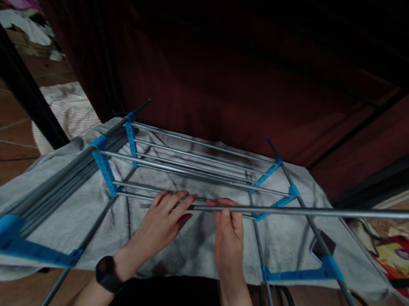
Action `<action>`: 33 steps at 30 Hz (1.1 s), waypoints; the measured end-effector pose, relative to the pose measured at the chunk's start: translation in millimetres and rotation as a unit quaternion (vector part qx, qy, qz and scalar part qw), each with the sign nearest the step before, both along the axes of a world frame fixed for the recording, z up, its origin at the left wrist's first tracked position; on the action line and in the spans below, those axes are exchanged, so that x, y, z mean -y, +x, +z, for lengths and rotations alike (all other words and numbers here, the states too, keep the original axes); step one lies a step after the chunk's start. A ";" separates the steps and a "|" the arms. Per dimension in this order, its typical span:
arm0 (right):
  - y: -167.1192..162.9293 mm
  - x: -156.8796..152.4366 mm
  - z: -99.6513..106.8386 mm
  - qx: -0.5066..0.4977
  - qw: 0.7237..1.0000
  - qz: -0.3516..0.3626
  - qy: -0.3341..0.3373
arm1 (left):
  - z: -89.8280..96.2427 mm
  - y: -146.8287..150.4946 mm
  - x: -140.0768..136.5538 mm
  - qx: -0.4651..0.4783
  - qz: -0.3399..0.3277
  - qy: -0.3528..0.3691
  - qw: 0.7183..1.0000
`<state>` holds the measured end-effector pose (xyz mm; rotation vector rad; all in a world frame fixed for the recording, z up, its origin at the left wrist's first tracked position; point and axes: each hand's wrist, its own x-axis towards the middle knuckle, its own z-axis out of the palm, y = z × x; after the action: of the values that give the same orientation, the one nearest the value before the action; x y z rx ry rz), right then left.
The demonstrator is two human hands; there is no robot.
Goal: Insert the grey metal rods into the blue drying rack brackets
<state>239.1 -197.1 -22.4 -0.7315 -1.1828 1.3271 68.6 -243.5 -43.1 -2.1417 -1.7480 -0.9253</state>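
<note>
A long grey metal tube (308, 211) runs across my view, rising a little toward the right edge. My right hand (230, 235) pinches it near its inner end. My left hand (167, 216), with a dark watch on the wrist, grips the tube's thinner left part, whose tip (145, 206) sticks out past the fingers. Whether this is one piece or two joined between the hands I cannot tell. Around and below the hands stands a rack of metal rods (193, 172) with blue plastic brackets (107, 173). Another blue bracket (301, 276) sits at the near right.
A grey blanket (197, 246) lies beneath the rack. Several loose tubes (63, 197) lie along its left side. A dark phone-like object (323, 245) rests at right, near a red and yellow package (401, 264). Dark red fabric (214, 92) hangs behind; black poles flank it.
</note>
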 end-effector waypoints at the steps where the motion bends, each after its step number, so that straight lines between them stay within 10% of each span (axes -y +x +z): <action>1: 7.3 -4.5 11.7 0.005 0.999 -0.024 0.027 | 3.6 1.1 1.8 0.004 -0.001 0.019 1.000; 10: 32.4 -12.6 63.9 0.213 0.938 -0.136 0.238 | 20.1 26.8 25.0 -0.004 -0.074 0.138 0.988; 19: 20.2 -17.4 -33.3 0.433 0.850 0.026 0.298 | 6.3 64.3 26.9 -0.069 -0.138 0.104 0.983; 27: 21.5 -19.0 -102.0 0.508 0.811 0.031 0.288 | -19.0 30.3 2.6 -0.103 -0.058 -0.156 0.981; 33: 28.7 -21.8 -131.7 0.533 0.790 0.047 0.298 | -42.1 14.9 -1.0 -0.126 -0.071 -0.208 0.967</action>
<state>267.8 -175.3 -154.1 -0.9628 -2.4170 0.4285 83.5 -242.5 -85.2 -2.5338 -1.7962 -0.3032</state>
